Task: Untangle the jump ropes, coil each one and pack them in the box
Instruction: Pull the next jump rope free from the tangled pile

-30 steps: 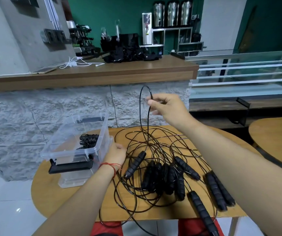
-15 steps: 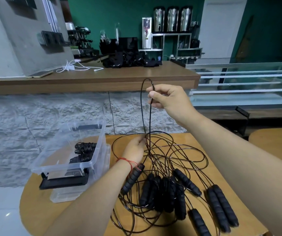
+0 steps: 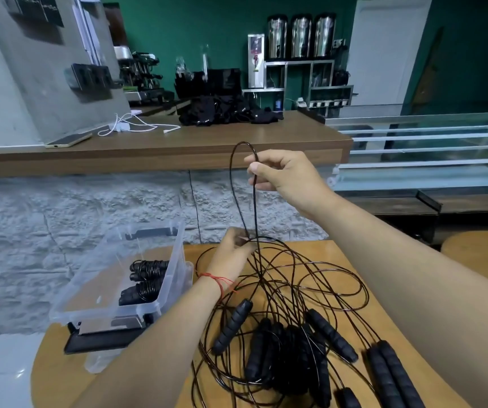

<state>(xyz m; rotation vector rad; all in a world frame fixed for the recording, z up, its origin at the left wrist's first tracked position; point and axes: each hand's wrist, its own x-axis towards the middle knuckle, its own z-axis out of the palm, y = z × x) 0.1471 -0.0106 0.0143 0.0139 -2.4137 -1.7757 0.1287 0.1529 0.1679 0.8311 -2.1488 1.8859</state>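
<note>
A tangle of black jump ropes [image 3: 292, 293] with several black foam handles [image 3: 289, 348] lies on the round wooden table [image 3: 336, 254]. My right hand [image 3: 286, 178] pinches a loop of rope cord [image 3: 238, 184] and holds it high above the pile. Lower down, my left hand [image 3: 231, 251], a red thread on its wrist, grips the same strands where they leave the tangle. A clear plastic box [image 3: 125, 278] stands at the table's left, with two coiled ropes [image 3: 145, 281] inside.
The box sits on its black-clipped lid [image 3: 104, 340]. A stone-faced counter [image 3: 148, 154] runs behind the table, carrying a phone, white cables and black cloth. A glass display case [image 3: 425, 148] stands at the right, and a second wooden table [image 3: 478, 251] lies at the far right.
My right hand has lifted the rope loop higher. My left hand left the table near the box and moved up and right to grip the strands under the loop.
</note>
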